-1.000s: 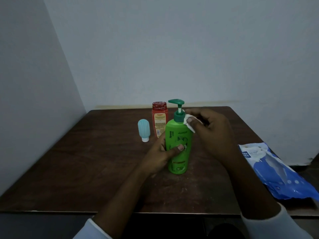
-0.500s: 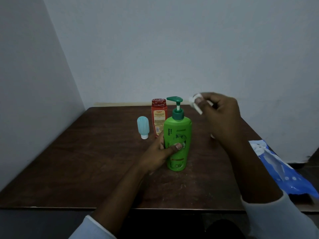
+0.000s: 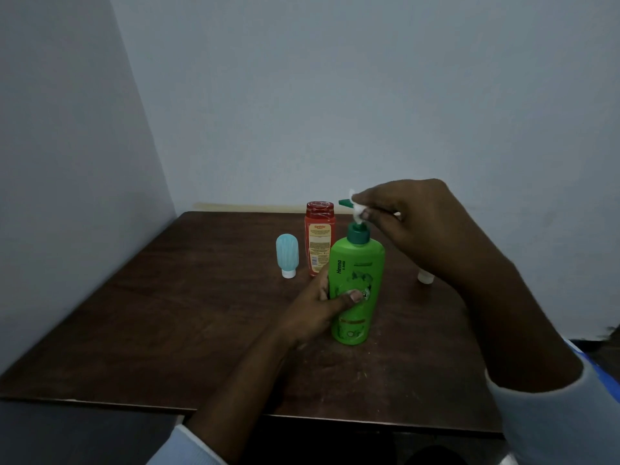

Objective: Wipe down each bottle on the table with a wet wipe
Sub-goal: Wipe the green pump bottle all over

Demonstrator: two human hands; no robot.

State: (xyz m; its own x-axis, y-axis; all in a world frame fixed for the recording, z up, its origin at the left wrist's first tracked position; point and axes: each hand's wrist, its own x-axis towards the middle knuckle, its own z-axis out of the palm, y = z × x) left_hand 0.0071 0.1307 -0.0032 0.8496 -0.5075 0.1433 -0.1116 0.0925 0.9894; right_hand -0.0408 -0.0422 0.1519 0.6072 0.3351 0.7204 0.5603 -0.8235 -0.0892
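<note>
A green pump bottle [image 3: 357, 286] stands upright in the middle of the brown table [image 3: 167, 313]. My left hand [image 3: 318, 307] grips its body from the left, thumb across the label. My right hand [image 3: 412, 223] pinches a small white wet wipe [image 3: 356, 206] against the dark green pump head, which it mostly covers. Behind the green bottle stands a red bottle [image 3: 318, 238], and to its left a small light blue bottle [image 3: 287, 255] on its white cap. A white cap of another bottle [image 3: 425, 276] shows under my right wrist.
Walls close the table in at the back and left. A blue wipes pack [image 3: 600, 370] lies at the table's right edge, mostly hidden by my right sleeve. The table's front edge runs across the lower part of the view.
My right hand rose from the bottle's shoulder, lifted off beside the pump, and now holds the wipe on the pump head. My left hand kept its grip on the bottle.
</note>
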